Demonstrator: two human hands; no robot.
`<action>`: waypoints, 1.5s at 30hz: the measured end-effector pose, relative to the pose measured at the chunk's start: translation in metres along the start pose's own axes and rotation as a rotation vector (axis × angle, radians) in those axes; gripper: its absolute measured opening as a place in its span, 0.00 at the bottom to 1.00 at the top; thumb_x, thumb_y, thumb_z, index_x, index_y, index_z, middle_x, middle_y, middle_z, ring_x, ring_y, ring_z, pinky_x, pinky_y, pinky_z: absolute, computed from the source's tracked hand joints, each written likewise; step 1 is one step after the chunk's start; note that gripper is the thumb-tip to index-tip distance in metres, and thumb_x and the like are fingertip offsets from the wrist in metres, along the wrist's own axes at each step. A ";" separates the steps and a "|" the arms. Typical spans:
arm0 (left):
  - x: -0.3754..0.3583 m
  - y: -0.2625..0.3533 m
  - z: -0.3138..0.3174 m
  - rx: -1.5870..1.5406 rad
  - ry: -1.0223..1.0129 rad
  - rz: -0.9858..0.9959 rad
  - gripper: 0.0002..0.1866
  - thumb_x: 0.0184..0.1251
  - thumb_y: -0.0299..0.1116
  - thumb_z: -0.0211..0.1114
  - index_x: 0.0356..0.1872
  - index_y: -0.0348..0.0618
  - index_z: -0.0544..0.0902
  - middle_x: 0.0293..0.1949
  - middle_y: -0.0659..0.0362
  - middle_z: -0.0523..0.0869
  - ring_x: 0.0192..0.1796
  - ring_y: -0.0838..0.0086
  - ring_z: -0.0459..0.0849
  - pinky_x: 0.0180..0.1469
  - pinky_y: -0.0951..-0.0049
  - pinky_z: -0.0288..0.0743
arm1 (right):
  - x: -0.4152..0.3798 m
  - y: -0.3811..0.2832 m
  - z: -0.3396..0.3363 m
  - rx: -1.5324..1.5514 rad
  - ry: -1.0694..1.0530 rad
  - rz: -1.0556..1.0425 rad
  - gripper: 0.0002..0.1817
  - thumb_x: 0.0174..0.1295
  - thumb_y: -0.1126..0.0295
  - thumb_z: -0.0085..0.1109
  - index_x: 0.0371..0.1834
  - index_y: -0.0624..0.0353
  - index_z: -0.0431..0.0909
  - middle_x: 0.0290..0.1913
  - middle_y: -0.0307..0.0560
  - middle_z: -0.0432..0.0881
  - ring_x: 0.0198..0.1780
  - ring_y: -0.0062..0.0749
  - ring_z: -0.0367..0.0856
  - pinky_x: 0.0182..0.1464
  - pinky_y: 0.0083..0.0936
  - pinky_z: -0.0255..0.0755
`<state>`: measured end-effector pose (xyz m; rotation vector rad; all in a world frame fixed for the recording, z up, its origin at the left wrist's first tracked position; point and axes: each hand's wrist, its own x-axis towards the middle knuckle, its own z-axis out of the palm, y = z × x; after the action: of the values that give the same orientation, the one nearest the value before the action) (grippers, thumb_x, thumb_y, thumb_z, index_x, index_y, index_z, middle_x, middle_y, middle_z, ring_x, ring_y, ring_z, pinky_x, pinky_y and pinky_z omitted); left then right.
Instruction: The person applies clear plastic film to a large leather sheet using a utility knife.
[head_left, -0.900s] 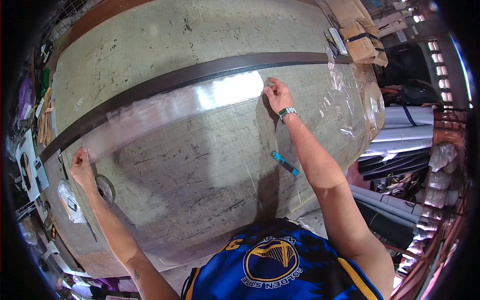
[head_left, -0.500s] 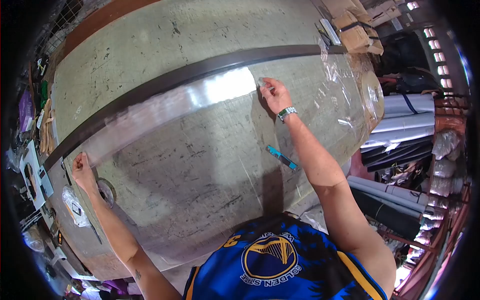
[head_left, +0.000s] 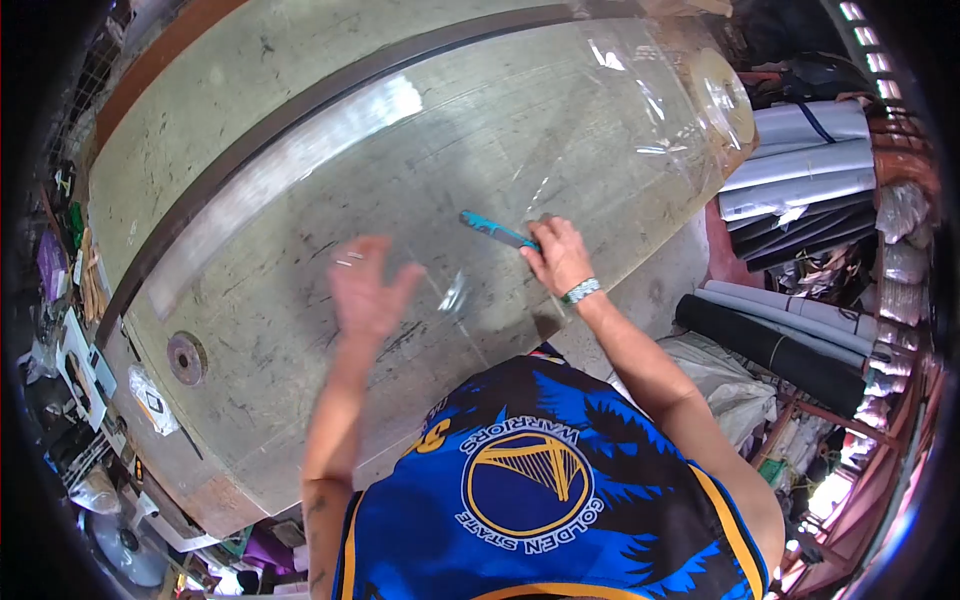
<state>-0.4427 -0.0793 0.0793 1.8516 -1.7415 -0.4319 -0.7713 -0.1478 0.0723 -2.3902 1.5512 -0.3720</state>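
My right hand [head_left: 562,258], with a watch on its wrist, is closed around one end of a teal and black utility knife [head_left: 490,227]. The knife's other end points up and left over the worktable [head_left: 270,400]. To the left, my left hand [head_left: 368,290] is blurred by motion; its thumb and fingers are spread and nothing shows in them. Beyond both hands, a shiny strip of clear plastic [head_left: 290,160] lies along the near side of a long dark bar [head_left: 300,104]. A glint near my left hand marks more clear film on the table.
A roll of tape [head_left: 187,357] lies near the table's left edge, beside a plastic packet [head_left: 152,400]. Clear plastic hangs around a roll [head_left: 722,98] at the right end. Silver-grey rolls [head_left: 800,150] and a black roll [head_left: 770,345] are stacked off to the right.
Both hands have left the ends of the plastic strip. My right hand has come down and taken hold of the utility knife; my left hand has swung right and nearer. The view has shifted.
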 end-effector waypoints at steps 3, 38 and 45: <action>-0.031 0.067 0.063 0.085 0.063 0.046 0.28 0.56 0.47 0.78 0.56 0.46 0.85 0.52 0.54 0.82 0.61 0.55 0.76 0.66 0.51 0.66 | 0.002 0.009 0.005 -0.016 -0.054 -0.016 0.17 0.55 0.69 0.71 0.49 0.54 0.82 0.49 0.49 0.80 0.55 0.49 0.77 0.53 0.44 0.72; -0.232 0.157 -0.071 -0.523 0.594 -0.649 0.06 0.63 0.23 0.73 0.33 0.38 0.81 0.31 0.66 0.78 0.32 0.83 0.74 0.36 0.81 0.67 | 0.012 -0.178 -0.038 0.839 -1.116 -0.943 0.26 0.50 0.51 0.76 0.43 0.61 0.86 0.39 0.54 0.90 0.43 0.48 0.89 0.47 0.40 0.81; -0.287 0.073 -0.102 -0.582 0.834 -0.960 0.10 0.68 0.36 0.74 0.36 0.39 0.86 0.29 0.67 0.80 0.33 0.82 0.74 0.38 0.77 0.69 | 0.042 -0.149 -0.021 0.576 -1.154 -0.848 0.11 0.62 0.61 0.69 0.39 0.57 0.84 0.36 0.50 0.89 0.39 0.40 0.88 0.43 0.39 0.80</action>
<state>-0.4731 0.2208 0.1634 1.8777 -0.0986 -0.3629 -0.6359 -0.1293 0.1485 -1.9679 -0.0840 0.3502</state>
